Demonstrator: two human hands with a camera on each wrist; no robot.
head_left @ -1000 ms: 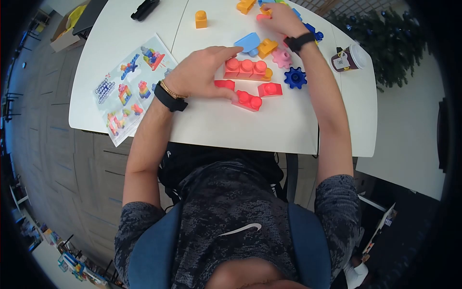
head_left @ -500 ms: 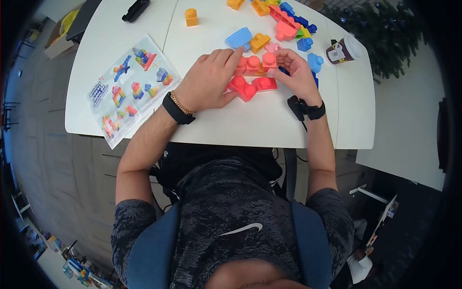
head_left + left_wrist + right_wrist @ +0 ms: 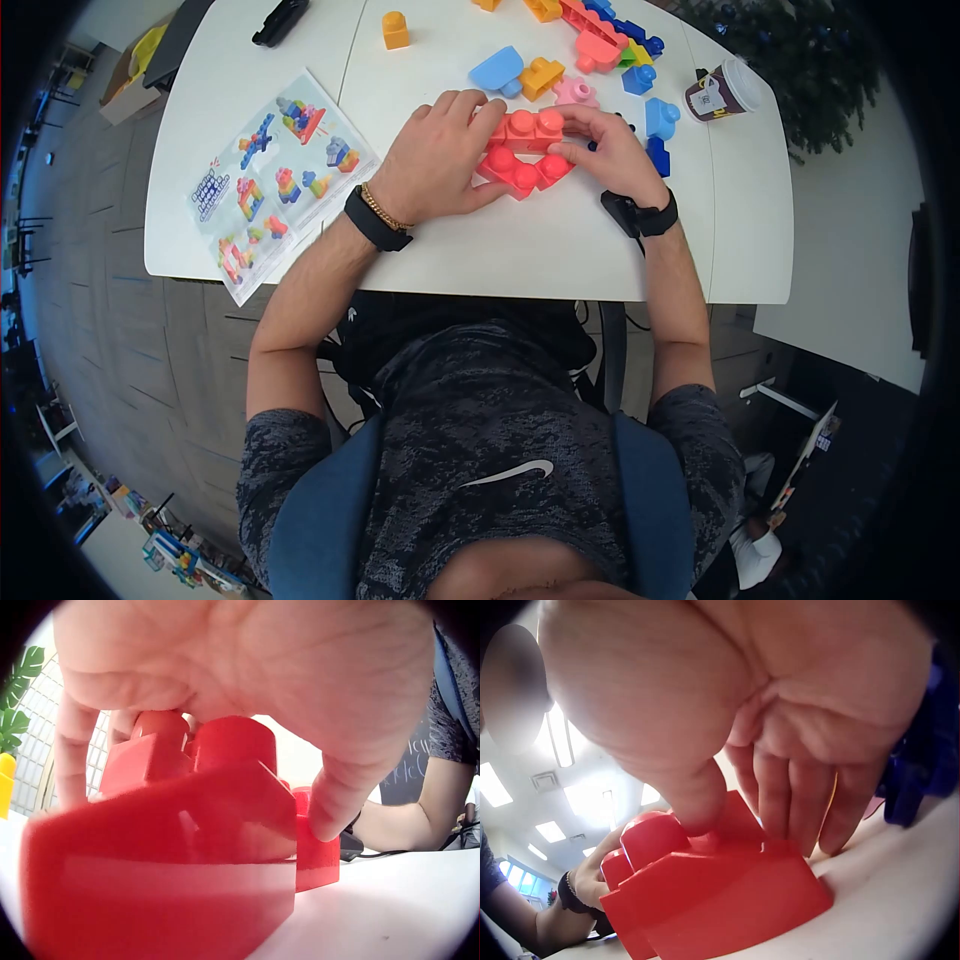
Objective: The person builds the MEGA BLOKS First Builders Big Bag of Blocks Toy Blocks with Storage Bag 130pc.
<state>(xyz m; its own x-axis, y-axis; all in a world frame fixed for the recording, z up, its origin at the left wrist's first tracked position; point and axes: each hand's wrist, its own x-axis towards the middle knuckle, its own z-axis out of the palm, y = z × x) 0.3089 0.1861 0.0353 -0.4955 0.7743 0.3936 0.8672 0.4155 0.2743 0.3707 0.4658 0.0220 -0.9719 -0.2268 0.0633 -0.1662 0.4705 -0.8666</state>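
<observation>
- Moved since a second ago: right hand (image 3: pixel 612 150), now gripping beside the left hand (image 3: pixel 435 155) instead of reaching into the far pile (image 3: pixel 598 50); front blocks (image 3: pixel 512 172), red, now lying closer to the rear row (image 3: pixel 535 122).
- Left hand: arching over the red blocks from their left, fingers reaching along the far side, thumb pressing the near side; some blocks hiding beneath the palm.
- Right hand: pinching the right end of the rear row, thumb in front, fingers behind.
- Red blocks: resting on the table (image 3: pixel 450 250) between both hands; front blocks meeting at an angle. Whether any are locking together: cannot tell.
- Step, as judged: hands are bringing the red blocks together and lining them up. Next move is probably calling for a steady left hold while the right is squaring its end and pressing.
- Dark blue piece (image 3: pixel 922 754): lying just beside the right hand.
- Blue block (image 3: pixel 498 72), orange block (image 3: pixel 542 77), pink gear (image 3: pixel 576 91): lying just beyond the hands.
- Sheet (image 3: pixel 280 185): lying left, printed with block models.
- Cup (image 3: pixel 715 95): standing right, well apart from the hands.
</observation>
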